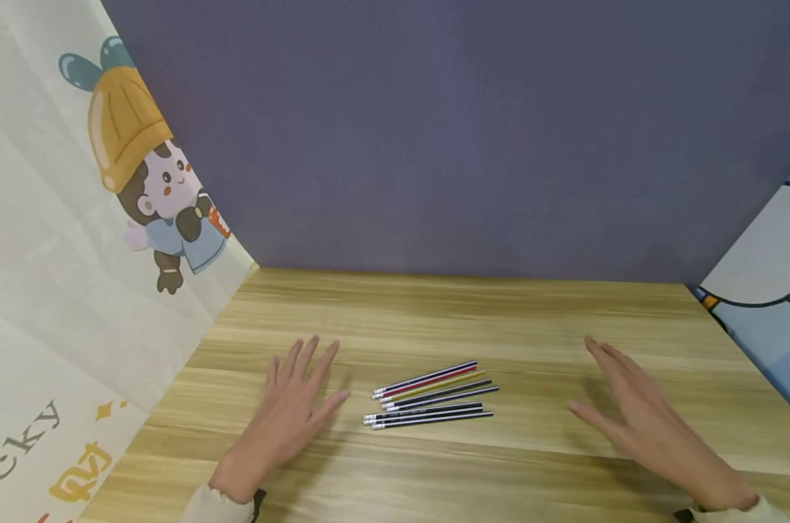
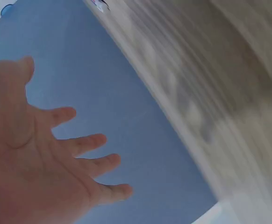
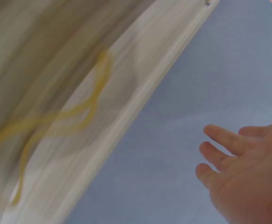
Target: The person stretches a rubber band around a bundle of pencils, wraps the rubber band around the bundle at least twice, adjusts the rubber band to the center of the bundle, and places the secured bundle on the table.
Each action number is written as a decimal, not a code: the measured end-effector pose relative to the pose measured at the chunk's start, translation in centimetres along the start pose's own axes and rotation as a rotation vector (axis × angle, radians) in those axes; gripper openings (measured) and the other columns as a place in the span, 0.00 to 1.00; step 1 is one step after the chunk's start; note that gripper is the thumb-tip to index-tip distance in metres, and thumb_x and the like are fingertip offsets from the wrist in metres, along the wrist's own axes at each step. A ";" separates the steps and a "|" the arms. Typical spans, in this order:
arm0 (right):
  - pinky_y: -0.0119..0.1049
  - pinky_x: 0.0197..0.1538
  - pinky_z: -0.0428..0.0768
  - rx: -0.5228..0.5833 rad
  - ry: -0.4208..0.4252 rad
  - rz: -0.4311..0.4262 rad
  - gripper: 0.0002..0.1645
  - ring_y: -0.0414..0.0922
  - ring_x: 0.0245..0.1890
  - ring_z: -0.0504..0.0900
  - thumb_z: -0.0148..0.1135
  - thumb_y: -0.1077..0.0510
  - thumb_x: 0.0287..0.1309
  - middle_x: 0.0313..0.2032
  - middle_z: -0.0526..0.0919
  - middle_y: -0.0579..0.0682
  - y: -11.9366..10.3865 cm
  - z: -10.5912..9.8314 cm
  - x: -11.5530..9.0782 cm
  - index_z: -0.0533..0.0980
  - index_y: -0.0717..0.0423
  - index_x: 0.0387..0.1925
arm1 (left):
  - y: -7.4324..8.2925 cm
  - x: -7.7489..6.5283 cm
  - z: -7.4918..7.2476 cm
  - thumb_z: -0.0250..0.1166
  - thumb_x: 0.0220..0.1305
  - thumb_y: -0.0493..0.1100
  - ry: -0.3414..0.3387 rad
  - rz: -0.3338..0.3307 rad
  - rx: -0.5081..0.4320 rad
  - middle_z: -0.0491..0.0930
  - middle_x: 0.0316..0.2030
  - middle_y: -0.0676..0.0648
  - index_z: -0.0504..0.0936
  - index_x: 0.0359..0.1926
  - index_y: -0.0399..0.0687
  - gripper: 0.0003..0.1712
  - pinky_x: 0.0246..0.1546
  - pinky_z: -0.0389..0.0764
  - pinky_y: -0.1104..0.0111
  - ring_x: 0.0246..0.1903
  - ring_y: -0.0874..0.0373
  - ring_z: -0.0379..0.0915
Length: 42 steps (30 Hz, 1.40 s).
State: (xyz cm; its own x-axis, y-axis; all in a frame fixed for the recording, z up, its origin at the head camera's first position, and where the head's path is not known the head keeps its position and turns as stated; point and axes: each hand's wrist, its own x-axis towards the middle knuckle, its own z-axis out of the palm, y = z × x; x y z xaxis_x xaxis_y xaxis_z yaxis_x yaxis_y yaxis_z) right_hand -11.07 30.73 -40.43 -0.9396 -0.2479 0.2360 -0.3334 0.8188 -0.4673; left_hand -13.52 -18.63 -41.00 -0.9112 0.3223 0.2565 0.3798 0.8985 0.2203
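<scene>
Several thin pencils [image 1: 428, 414] lie in a loose fan on the wooden table, their white-tipped ends toward the left. Most are dark or striped; a red pencil [image 1: 434, 380] and a yellow pencil [image 1: 437, 385] lie among them. To their left hovers my left hand [image 1: 287, 414], palm down with spread fingers, holding nothing. My right hand [image 1: 646, 425] is well off to the right of the pencils, thumb apart from the fingers and nothing in its grasp. Both palms show bare in the wrist views, the left hand [image 2: 47, 154] with fingers extended, the right hand [image 3: 250, 172] with fingers slightly bent.
A dark grey-blue panel [image 1: 467, 145] stands along the table's back edge [image 1: 473, 277]. White sheets with cartoon prints flank it, the left sheet [image 1: 42, 218] and the right sheet [image 1: 767, 254]. A blurred yellow loop [image 3: 61, 115] shows over the wooden surface in the right wrist view.
</scene>
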 end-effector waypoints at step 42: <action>0.45 0.75 0.58 1.338 -0.271 0.155 0.42 0.58 0.72 0.61 0.35 0.41 0.79 0.70 0.60 0.71 -2.9 10.1 12.7 0.48 0.72 0.73 | 2.1 4.4 5.8 0.37 0.77 0.66 -0.105 -0.341 -1.948 0.50 0.74 0.28 0.49 0.73 0.29 0.46 0.77 0.46 0.58 0.75 0.40 0.47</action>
State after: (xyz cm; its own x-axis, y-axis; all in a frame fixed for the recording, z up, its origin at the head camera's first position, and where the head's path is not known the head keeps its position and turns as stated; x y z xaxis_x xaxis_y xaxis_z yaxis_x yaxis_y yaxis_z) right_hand -22.87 19.95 -44.70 -0.9078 -0.4194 0.0069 0.1006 -0.2338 -0.9671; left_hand -17.62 -13.58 -44.85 -0.9476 0.3167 -0.0426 -0.2186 -0.5453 0.8093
